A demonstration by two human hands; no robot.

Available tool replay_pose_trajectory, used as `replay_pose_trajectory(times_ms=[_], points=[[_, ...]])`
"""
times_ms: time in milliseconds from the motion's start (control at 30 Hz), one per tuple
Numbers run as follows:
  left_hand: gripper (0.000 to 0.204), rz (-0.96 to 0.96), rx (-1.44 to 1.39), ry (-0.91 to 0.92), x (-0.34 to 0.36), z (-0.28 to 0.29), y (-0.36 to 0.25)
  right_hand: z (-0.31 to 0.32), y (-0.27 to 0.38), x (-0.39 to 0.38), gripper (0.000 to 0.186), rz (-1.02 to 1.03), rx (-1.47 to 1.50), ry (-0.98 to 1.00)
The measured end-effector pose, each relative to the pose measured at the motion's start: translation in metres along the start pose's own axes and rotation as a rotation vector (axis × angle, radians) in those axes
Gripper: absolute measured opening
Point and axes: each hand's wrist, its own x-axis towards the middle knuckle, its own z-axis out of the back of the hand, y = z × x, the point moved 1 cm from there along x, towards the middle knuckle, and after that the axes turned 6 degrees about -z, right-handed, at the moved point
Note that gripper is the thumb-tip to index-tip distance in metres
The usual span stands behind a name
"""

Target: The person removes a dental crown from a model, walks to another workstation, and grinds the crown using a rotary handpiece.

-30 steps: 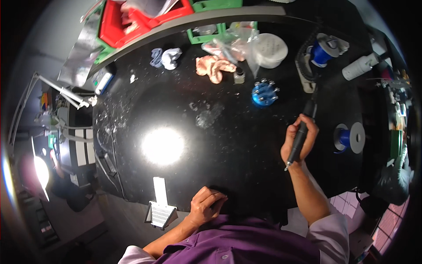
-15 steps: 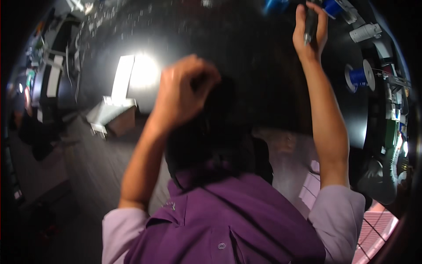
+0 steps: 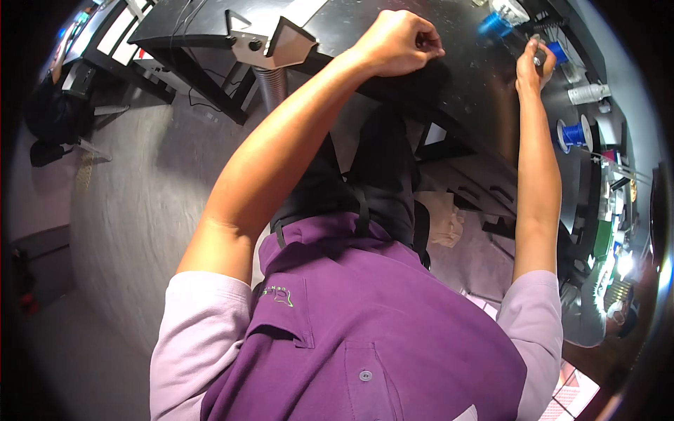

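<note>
My left hand [image 3: 401, 46] is raised over the black table [image 3: 337, 28], its fingers curled together in a pinch. Anything between them is too small or too hidden to make out. Farther right, my right hand [image 3: 531, 69] is closed round a dark pen-shaped tool [image 3: 538, 60] with a metallic tip. Most of that tool is covered by my fingers. Just behind the right hand lies a blue spool [image 3: 557, 52]. A blue, shiny container-like thing [image 3: 496, 25] stands to the left of it, near a white round piece [image 3: 510, 10].
A second blue spool [image 3: 576, 135] and a white cylinder [image 3: 588, 94] sit along the right side. An angular hood-like piece [image 3: 279, 46] on a ribbed tube [image 3: 272, 85] stands at the table's near edge, left of my left hand. Another table [image 3: 105, 45] is at far left.
The view has shifted, showing more floor and table legs. My left hand has moved right and farther up in the picture, still pinched. My right hand still grips the dark tool, now turned differently.
</note>
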Motion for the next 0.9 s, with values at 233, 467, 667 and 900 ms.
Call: replay_pose_trajectory(times_ms=[233,467,667,900], points=[[0.024,0.035,-0.093,-0.046,-0.005,0.0,-0.003,0.01,0.015,-0.011,0.04,-0.026,-0.028,0.045],[0.022,0.124,-0.213,-0.096,0.0,0.01,-0.008,0.008,-0.001,-0.003,0.041,0.045,-0.105,0.065],[0.016,0.162,-0.161,-0.089,0.002,0.004,-0.009,0.007,0.031,-0.016,0.039,0.003,-0.191,0.098],[0.007,0.054,0.115,0.007,0.027,-0.008,-0.008,0.017,0.057,-0.025,0.036,0.142,-0.308,0.178]])
